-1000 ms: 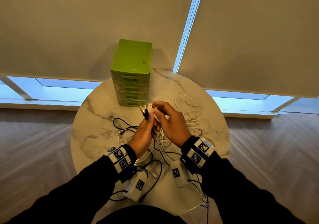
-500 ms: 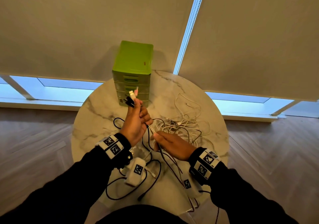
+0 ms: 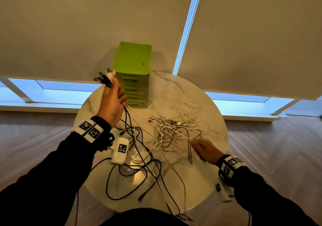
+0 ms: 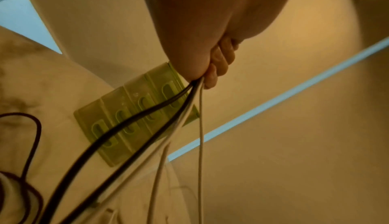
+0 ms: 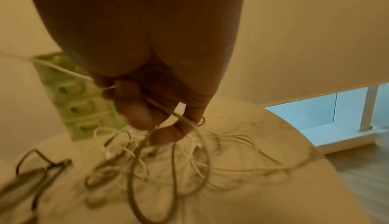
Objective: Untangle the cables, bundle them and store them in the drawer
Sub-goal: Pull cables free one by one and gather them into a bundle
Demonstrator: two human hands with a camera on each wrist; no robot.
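The left hand [image 3: 111, 102] is raised in front of the green drawer unit [image 3: 133, 72], clenched round a bunch of black and white cable ends [image 3: 104, 78] whose lengths trail down to the desk [image 3: 214, 114]. The right hand [image 3: 203, 150], lower and well to the right of the unit, pinches a grey cable loop [image 5: 168, 169] at the edge of the tangled pile [image 3: 174, 131] in front of the unit. Untangling appears under way; next, probably, working each held cable free of the pile before bundling. All drawers look closed.
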